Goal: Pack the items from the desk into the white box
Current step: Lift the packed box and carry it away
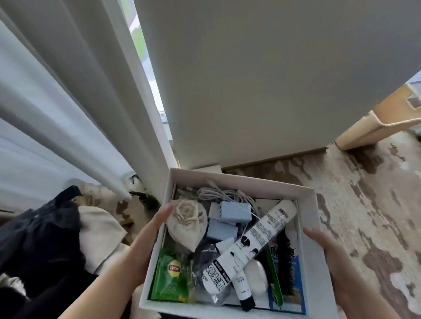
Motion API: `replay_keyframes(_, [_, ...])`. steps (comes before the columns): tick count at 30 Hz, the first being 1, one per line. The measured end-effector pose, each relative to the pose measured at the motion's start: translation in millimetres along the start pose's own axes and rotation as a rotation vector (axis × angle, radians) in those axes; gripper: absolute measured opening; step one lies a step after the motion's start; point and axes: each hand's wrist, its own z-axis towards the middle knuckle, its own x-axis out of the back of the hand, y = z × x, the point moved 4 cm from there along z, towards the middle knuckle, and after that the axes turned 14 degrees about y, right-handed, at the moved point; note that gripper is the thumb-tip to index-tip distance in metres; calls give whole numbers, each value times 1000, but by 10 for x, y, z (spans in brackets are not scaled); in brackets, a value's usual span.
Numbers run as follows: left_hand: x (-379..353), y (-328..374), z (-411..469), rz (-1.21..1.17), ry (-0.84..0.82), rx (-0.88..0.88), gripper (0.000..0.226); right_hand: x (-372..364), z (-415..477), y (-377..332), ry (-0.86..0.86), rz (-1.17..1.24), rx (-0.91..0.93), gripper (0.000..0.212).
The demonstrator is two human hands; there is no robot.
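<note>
1. I see the white box [308,212] at 6 o'clock in my view, open at the top and carried between both hands.
2. The left hand [147,235] lies flat against the box's 9 o'clock wall, fingers straight.
3. The right hand [331,258] presses the 3 o'clock wall, and its fingers look straight too.
4. Inside the box a green Lipton packet [170,276] sits at 7 o'clock and a beige fabric pouch [187,221] at 10 o'clock. A coiled white cable [218,194] is at 12 o'clock, with blue adapters [231,210] just below it.
5. A white tube [255,240] runs across the middle from 7 to 1 o'clock, and a black comb [285,260] lies at 4 o'clock.
6. White curtains [55,94] hang at 10 o'clock in my view, and dark clothing [38,241] is piled at 8 o'clock.
</note>
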Motion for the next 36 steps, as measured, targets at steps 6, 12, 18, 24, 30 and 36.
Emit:
replay_keyframes(6, [72,-5,721,40,207,195,44,-371,986,-462,17,-193,-167,13])
replay_keyframes(12, [156,-140,1534,243,389,141,37,-831,2079,-759,45,-499,-187,23])
replay_keyframes(18, [451,-334,2641,470,574,124,47,-1477,3056,-681,2,-760,-174,29])
replay_keyframes(24, [873,-851,3904,596,677,106,41,-2235,4077,-424,-58,-872,-49,37])
replay_keyframes(30, [1109,-1415,4744,633,784,81,34,-2807,5184,-193,-4,-925,124,43])
replay_keyframes(36, [1198,-1641,5372,688,821,45,31,-3080,5863,-32,14,-969,201,25])
